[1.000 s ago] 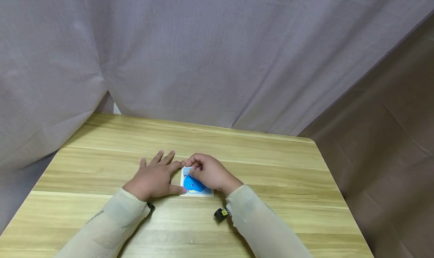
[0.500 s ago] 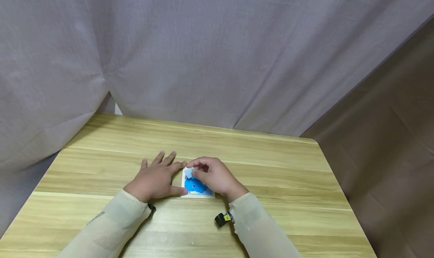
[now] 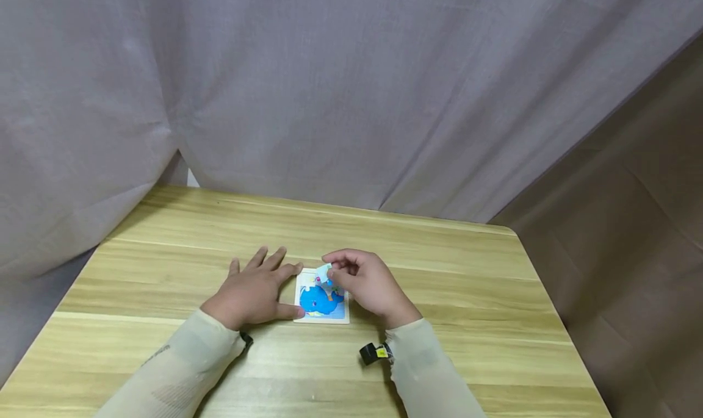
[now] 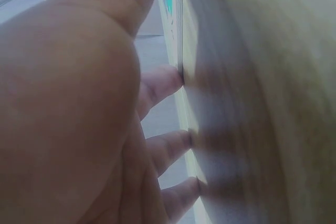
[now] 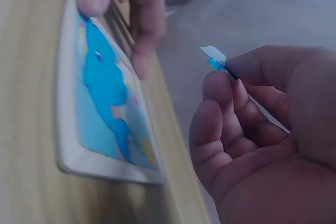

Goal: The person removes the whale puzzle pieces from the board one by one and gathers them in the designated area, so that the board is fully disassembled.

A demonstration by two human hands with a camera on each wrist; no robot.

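Observation:
A small framed jigsaw puzzle (image 3: 324, 321) with a blue whale picture lies flat on the table. My left hand (image 3: 249, 293) rests spread at its left side, with the thumb on the lower left corner and the index fingertip at the upper left corner. Between thumb and fingers, my right hand (image 3: 373, 284) pinches a pale blue puzzle piece (image 3: 323, 274), tilted above the board's upper part. The right wrist view shows this piece (image 5: 212, 55) raised clear of the puzzle frame (image 5: 100, 166). A pale patch shows at the picture's upper left.
The wood-grain table (image 3: 450, 296) extends around the puzzle. Grey curtain (image 3: 307, 88) hangs behind the far edge, and brown cloth (image 3: 631, 223) hangs at the right. A small black wrist device (image 3: 370, 353) sticks out from the right sleeve.
My right hand has lifted the puzzle piece from the upper left of the picture and moved it to the right. The left hand has stayed at the board's left side.

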